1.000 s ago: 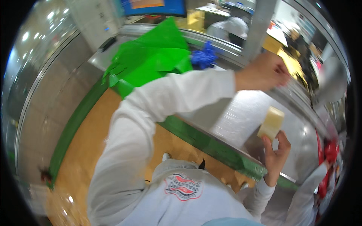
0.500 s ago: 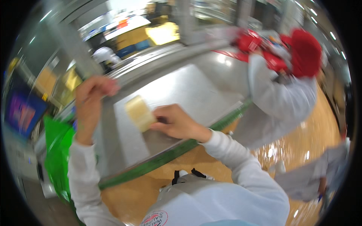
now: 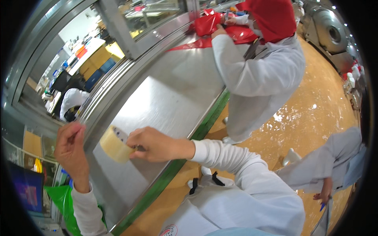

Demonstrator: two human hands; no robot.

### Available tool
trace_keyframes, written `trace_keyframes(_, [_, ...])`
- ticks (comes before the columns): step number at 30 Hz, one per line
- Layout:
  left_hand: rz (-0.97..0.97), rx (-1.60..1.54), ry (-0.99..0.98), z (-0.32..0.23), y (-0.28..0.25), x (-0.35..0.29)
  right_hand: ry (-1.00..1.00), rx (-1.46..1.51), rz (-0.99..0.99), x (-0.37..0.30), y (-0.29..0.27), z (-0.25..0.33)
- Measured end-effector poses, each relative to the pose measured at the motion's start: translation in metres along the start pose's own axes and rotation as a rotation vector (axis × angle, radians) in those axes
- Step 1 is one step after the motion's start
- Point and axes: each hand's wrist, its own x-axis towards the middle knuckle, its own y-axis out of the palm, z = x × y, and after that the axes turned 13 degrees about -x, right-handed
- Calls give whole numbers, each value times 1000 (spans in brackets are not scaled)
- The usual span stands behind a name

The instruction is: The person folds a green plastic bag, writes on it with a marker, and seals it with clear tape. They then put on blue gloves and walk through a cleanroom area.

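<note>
My right hand (image 3: 157, 144) grips a wide roll of pale yellowish packing tape (image 3: 115, 144) by its near right side, above the steel table (image 3: 147, 106). Something small and dark pokes out between that hand's thumb and fingers; its kind cannot be made out. To the left of the roll, my left hand (image 3: 71, 147) is raised, with thumb and fingertips pinched together. Whether a clear strip of tape runs between this pinch and the roll is too faint to tell.
A green edge (image 3: 167, 179) runs along the table's near side. At its far end a co-worker in a red head cover (image 3: 271, 19) handles red plastic bags (image 3: 208, 24). A green bag (image 3: 65, 204) hangs at lower left. Another person (image 3: 327, 161) stands at right on the wet floor.
The view has swung, so the table and the co-worker sit further left. My left hand's fingers, earlier blurred and stretched rightward, are now drawn into a pinch. The tape roll stays in my right hand.
</note>
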Motion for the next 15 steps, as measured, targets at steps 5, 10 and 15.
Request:
trace_keyframes(5, [-19,-20,-68,28,49,55,77,31,116,9,-88,-40])
trace_keyframes(10, [50,150,-57,43,105,121,0,89,61,16,-178,-99])
trace_keyframes(15, [-146,72,-133,65,134,159,11,251,228,43,-251,-159])
